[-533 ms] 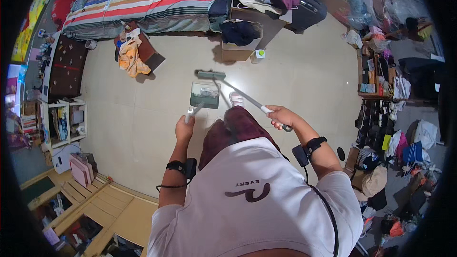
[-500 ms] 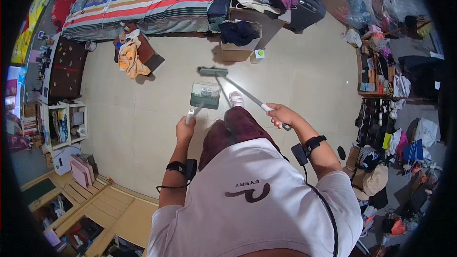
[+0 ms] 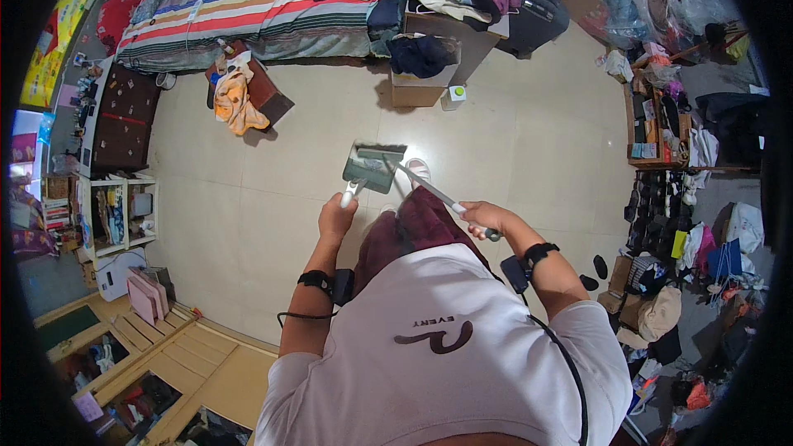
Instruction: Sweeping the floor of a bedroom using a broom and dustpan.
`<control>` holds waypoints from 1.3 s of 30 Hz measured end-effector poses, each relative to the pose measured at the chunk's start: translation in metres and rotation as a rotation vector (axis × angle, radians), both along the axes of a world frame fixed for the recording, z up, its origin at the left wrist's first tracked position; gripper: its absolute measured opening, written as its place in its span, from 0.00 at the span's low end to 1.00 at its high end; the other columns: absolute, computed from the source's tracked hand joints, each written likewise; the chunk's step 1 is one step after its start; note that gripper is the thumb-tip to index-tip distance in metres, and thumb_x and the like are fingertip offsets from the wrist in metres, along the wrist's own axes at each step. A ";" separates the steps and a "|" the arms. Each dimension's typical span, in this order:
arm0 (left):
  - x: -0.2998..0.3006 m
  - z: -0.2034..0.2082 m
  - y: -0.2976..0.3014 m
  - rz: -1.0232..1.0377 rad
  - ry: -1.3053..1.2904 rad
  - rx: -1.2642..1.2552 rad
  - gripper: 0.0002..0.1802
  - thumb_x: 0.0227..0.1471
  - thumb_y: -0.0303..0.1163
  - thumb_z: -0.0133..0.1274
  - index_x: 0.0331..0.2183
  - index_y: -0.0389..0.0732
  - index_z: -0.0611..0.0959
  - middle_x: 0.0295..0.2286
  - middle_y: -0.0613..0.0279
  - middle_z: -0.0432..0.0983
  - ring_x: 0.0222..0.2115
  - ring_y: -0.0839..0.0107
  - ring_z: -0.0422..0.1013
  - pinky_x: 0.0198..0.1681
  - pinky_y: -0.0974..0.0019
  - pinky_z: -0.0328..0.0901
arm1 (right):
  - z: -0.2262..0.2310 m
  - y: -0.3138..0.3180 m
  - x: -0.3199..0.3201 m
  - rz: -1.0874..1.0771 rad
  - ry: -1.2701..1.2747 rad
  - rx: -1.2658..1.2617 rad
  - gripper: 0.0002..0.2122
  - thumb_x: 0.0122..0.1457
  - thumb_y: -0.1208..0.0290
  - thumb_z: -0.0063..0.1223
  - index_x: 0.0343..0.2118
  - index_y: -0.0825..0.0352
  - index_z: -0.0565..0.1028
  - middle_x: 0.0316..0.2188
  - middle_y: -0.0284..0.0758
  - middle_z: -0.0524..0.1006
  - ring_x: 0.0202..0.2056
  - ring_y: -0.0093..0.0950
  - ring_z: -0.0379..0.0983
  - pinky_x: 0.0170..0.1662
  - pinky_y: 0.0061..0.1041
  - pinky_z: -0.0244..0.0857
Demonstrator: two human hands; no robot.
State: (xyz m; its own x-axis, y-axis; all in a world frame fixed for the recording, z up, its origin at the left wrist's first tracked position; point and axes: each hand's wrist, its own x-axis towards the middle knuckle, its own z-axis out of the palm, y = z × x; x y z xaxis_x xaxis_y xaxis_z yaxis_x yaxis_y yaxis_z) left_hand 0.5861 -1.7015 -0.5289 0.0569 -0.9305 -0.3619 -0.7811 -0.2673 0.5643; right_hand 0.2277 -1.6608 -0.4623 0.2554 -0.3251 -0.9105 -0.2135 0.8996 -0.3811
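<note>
1. Head view looks down on the person's left hand (image 3: 337,216), its fingers closed round the smooth, pale handle of the dustpan (image 3: 370,178).
2. The dustpan is a broad, squarish scoop of grey-green, plastic-looking material, out in front of the body and just left of the midline.
3. The right hand (image 3: 486,220) has its fingers wrapped round the pole of the broom (image 3: 435,192), a slim, straight, grey rod; its dark, rounded end pokes out beyond the fist.
4. The broom's long, narrow, greenish head lies across the dustpan's far edge; whether the two touch cannot be told.
5. A pale shoe (image 3: 418,169) stands just right of the dustpan, below it the dark red trousers (image 3: 425,219) and the soft, creased white shirt (image 3: 434,306).
6. The floor (image 3: 264,223) is of glossy beige tiles with thin, straight joints.
7. Farther off, a wrinkled, striped cloth covers the bed (image 3: 239,12); before it, a crumpled orange towel (image 3: 238,103) drapes over a boxy brown stool (image 3: 273,99).
8. Beyond the broom stands an angular cardboard box (image 3: 417,97) with dark fabric (image 3: 417,56) heaped on it, and beside that a small white carton (image 3: 453,99) with a round green cap.
</note>
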 end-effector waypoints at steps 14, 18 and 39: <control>0.005 0.005 0.012 0.061 -0.006 0.038 0.20 0.46 0.46 0.50 0.28 0.37 0.76 0.25 0.44 0.75 0.30 0.47 0.72 0.32 0.51 0.65 | -0.022 -0.104 0.028 0.105 0.094 -0.342 0.24 0.57 0.71 0.43 0.58 0.60 0.57 0.14 0.29 0.65 0.12 0.19 0.60 0.13 0.21 0.58; 0.004 0.011 0.014 0.090 -0.066 0.134 0.21 0.47 0.47 0.49 0.32 0.37 0.76 0.29 0.44 0.75 0.33 0.46 0.71 0.36 0.51 0.65 | -0.059 -0.154 0.052 0.107 0.113 -0.396 0.18 0.56 0.72 0.43 0.50 0.65 0.63 0.14 0.29 0.65 0.11 0.20 0.60 0.13 0.22 0.58; 0.015 -0.002 -0.004 0.040 -0.058 0.006 0.24 0.44 0.48 0.52 0.36 0.36 0.77 0.29 0.42 0.75 0.32 0.46 0.72 0.35 0.49 0.66 | 0.066 -0.048 0.002 -0.025 -0.094 0.073 0.23 0.60 0.68 0.42 0.59 0.54 0.57 0.16 0.27 0.63 0.14 0.14 0.56 0.14 0.13 0.53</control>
State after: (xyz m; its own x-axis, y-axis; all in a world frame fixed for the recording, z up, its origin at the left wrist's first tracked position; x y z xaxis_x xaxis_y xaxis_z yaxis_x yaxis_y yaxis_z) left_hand 0.6007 -1.7057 -0.5307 0.1153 -0.9250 -0.3621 -0.8009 -0.3022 0.5169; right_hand 0.2301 -1.7088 -0.3961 0.3336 -0.2667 -0.9042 -0.1566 0.9302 -0.3321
